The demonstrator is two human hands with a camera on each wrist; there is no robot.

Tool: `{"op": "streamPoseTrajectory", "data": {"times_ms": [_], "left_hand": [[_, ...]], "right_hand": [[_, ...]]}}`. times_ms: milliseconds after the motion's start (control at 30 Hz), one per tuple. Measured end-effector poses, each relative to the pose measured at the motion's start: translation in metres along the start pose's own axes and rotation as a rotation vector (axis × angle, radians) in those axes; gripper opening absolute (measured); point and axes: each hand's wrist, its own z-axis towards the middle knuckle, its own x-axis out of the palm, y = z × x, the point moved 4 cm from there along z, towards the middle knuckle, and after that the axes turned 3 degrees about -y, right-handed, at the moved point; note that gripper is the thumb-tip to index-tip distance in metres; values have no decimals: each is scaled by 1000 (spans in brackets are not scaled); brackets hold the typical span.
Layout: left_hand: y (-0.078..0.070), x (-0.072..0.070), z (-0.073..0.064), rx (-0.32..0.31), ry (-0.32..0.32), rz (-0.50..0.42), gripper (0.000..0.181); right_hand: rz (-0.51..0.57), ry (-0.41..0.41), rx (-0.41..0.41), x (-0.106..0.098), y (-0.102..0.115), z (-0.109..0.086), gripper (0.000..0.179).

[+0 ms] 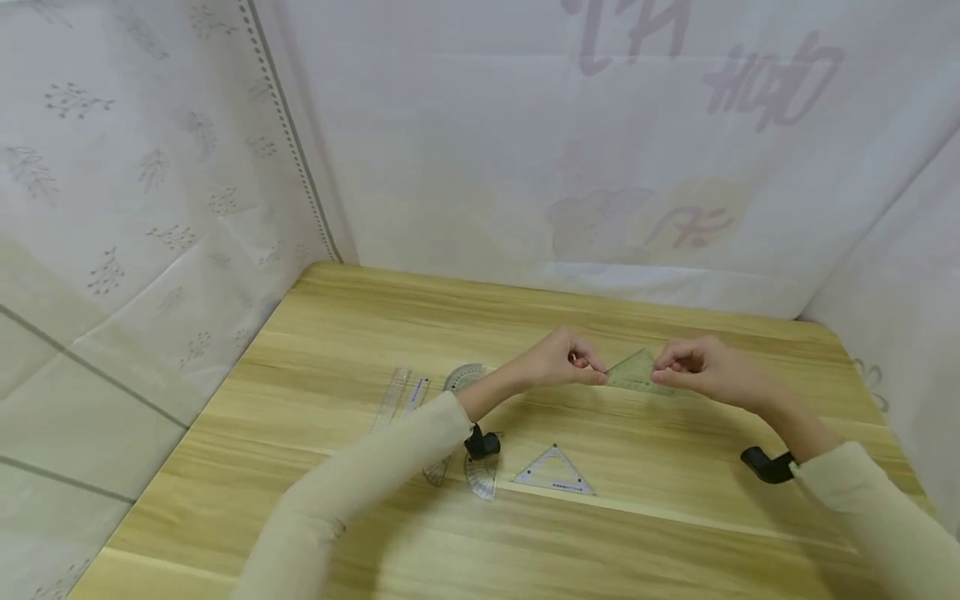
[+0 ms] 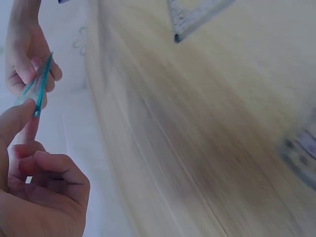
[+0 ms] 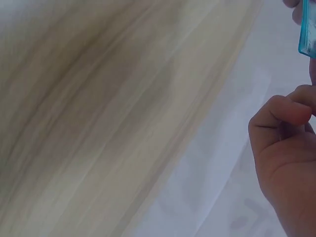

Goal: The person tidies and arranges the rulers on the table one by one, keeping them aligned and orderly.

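Note:
A clear, green-tinted triangular set square (image 1: 633,372) is held up over the far part of the table, between both hands. Its left corner is pinched by my left hand (image 1: 558,360) between thumb and finger. On the opposite side, my right hand (image 1: 703,372) pinches it near the right edge. In the left wrist view the set square (image 2: 42,86) appears nearly edge-on, with blue-green edges. Only a corner of the set square (image 3: 309,30) enters the right wrist view, at the upper right.
A second set square (image 1: 555,477) lies on the wooden table (image 1: 675,500) nearer me. Left of it lie a protractor (image 1: 481,479), another protractor (image 1: 465,373) farther back, and a clear ruler (image 1: 393,392), some partly covered by my left arm. A patterned cloth (image 1: 450,167) hangs behind.

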Motion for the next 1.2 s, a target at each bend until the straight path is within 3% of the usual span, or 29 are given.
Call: {"op": "streamPoseTrajectory", "data": {"times_ms": [167,633,967,1200], "left_hand": [[1,-5,-13,-39,-11,34,6],[6,-14,-42,-138,-1,-41,5],[16,-14,-56,-167,28,-48,7],[24,-15,-68,-181,34,-3,7]], "right_hand": [[-32,-11,-16,12,6,2,5],[2,-8,-124,37,16,10,15],[-20,42,-40,55,12,16,7],[-72,62,-11,70,6,27,9]]}}
